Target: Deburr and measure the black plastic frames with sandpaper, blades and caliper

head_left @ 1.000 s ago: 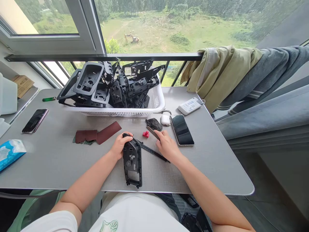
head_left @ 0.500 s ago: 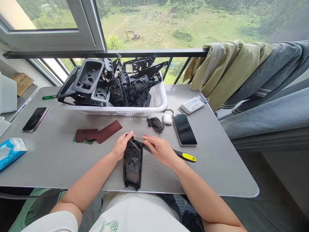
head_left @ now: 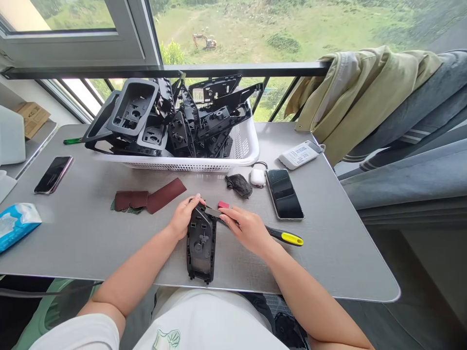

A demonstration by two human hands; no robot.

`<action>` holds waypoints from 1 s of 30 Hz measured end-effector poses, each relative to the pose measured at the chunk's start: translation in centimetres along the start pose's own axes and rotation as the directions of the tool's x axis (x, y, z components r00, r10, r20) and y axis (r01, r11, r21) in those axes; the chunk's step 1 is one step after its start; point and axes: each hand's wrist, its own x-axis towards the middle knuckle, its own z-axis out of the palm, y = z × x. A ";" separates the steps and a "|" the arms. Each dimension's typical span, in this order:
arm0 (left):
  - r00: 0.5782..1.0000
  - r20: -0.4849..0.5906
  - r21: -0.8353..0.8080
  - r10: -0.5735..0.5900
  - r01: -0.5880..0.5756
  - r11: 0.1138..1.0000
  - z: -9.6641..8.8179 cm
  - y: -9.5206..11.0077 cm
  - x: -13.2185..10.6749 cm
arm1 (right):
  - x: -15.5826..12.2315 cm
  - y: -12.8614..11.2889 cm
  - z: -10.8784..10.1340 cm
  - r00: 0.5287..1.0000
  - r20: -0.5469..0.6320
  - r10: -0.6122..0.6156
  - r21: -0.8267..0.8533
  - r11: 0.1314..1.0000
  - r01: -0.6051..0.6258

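My left hand grips the top of a black moulded plastic panel, which lies lengthwise on the grey table. My right hand is shut around a deburring scraper with a black and yellow handle. Its metal blade rests against the panel's upper edge, between my hands. A small red piece sits just beyond my right fingers.
A white mesh basket heaped with several black plastic panels stands behind my hands. Around it lie brown sandpaper sheets, a black crumpled cloth, earbuds case, and a phone. A railing runs along the far edge.
My right hand has swung the scraper round, bringing its blade from beside the panel onto the panel's upper edge. The handle now points right. My head view has tilted slightly.
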 end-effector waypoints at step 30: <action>0.998 0.052 0.019 -0.034 0.033 0.999 0.0 0.2 -0.4 | 0.2 -0.2 -1.2 0.990 0.029 0.136 0.124 0.983 -0.139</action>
